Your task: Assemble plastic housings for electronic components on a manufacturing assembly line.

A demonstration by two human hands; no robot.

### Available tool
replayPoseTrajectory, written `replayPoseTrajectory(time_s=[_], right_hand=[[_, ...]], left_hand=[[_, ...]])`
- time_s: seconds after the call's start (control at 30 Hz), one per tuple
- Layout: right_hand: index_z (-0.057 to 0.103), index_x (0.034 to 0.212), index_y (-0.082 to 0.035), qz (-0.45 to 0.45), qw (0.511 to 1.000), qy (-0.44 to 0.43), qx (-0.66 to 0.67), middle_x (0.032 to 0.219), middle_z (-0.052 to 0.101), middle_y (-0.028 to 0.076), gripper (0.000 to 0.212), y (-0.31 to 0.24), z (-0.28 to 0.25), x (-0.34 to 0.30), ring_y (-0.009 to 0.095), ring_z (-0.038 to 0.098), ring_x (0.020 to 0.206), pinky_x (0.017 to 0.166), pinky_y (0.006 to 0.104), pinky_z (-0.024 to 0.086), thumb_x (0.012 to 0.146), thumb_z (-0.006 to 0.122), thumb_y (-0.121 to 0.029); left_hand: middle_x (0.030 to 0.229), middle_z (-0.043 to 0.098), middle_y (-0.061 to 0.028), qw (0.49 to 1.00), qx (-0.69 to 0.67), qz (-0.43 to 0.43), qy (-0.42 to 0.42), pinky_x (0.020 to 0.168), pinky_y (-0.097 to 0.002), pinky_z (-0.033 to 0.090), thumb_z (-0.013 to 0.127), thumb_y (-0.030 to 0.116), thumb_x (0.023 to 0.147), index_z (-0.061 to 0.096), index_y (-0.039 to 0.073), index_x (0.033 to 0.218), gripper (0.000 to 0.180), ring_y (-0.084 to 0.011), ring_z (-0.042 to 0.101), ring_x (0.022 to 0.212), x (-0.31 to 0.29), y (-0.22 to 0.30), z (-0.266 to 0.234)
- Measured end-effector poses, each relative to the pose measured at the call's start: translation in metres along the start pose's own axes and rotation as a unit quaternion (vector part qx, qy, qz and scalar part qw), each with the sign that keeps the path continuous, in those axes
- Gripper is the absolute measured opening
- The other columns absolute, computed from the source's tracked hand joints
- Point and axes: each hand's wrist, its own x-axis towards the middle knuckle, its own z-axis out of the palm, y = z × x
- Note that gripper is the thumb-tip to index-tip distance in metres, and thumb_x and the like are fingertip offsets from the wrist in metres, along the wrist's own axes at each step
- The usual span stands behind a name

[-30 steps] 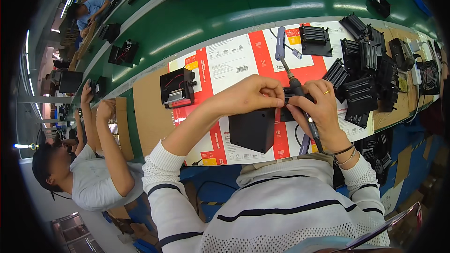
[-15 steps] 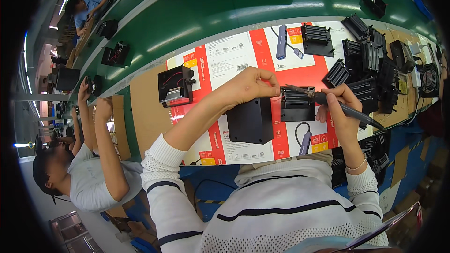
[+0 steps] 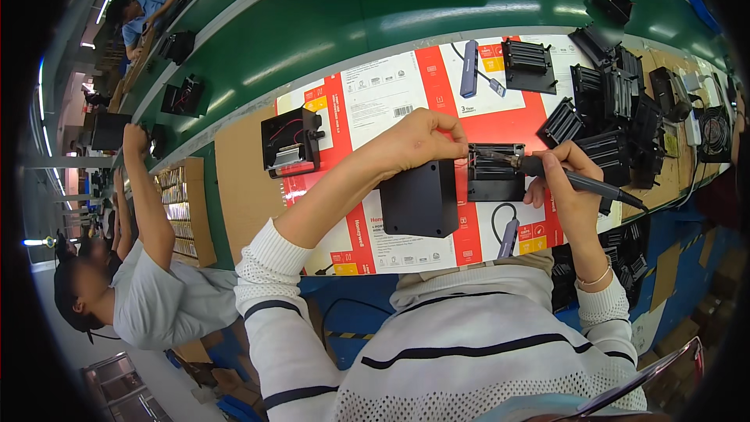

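My right hand (image 3: 573,187) grips the dark handle of a soldering iron (image 3: 594,186). Its tip points left, over the slotted top of a black plastic holder (image 3: 496,191) lying on the printed sheet. At that holder's upper left corner, my left hand (image 3: 432,139) is closed in a pinch; what lies between its fingertips is too small to make out. Below this hand sits a black box (image 3: 418,202), its plain face showing, close beside the holder. Farther left, an open black box (image 3: 291,141) has red wires inside.
Black slotted holders (image 3: 613,101) are heaped at the right, near a coiled cable (image 3: 713,133). One more holder (image 3: 529,62) lies apart at the back. Beyond the table runs a green conveyor (image 3: 375,19) carrying black boxes. At the left, a co-worker (image 3: 168,297) reaches toward it.
The soldering iron's tip has dropped slightly nearer me, onto the holder's slotted part. Boxes on the conveyor have shifted left, and the co-worker's raised arm has moved. My left hand stays nearly in place.
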Motion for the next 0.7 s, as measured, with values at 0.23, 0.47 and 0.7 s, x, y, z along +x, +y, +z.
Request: replayPoseTrajectory(time_s=[0.23, 0.47, 0.7], right_hand=[[0.061, 0.091, 0.004, 0.018, 1.0, 0.0, 0.006, 0.063, 0.059, 0.006, 0.02, 0.0017, -0.0014, 0.003, 0.011, 0.057, 0.047, 0.051, 0.0285, 0.056, 0.104, 0.054, -0.011], [0.063, 0.09, 0.005, 0.031, 0.999, 0.006, 0.017, 0.064, 0.059, 0.006, 0.023, 0.0006, -0.0013, 0.0059, 0.01, 0.056, 0.048, 0.051, 0.0286, 0.056, 0.104, 0.054, -0.011], [0.063, 0.091, 0.005, 0.021, 1.0, -0.003, 0.003, 0.067, 0.062, 0.007, 0.021, 0.0004, -0.0028, 0.0054, 0.011, 0.06, 0.051, 0.052, 0.0272, 0.056, 0.103, 0.055, -0.009]], left_hand=[[0.069, 0.066, 0.0032, 1.0, 0.021, -0.012, 0.007, 0.067, -0.02, 0.039, 0.075, 0.019, 0.089, 0.072, 0.007, 0.09, 0.013, -0.0008, 0.051, 0.066, 0.0024, 0.0003, 0.0012], [0.068, 0.065, 0.0027, 0.999, 0.024, -0.026, 0.013, 0.065, -0.0208, 0.039, 0.074, 0.019, 0.087, 0.072, 0.006, 0.09, 0.013, -0.0016, 0.051, 0.064, -0.0005, 0.0059, 0.0023], [0.068, 0.065, 0.0022, 0.999, 0.021, -0.022, 0.014, 0.064, -0.021, 0.039, 0.073, 0.019, 0.087, 0.072, 0.006, 0.089, 0.013, -0.0016, 0.052, 0.064, 0.0029, 0.0003, 0.0024]])
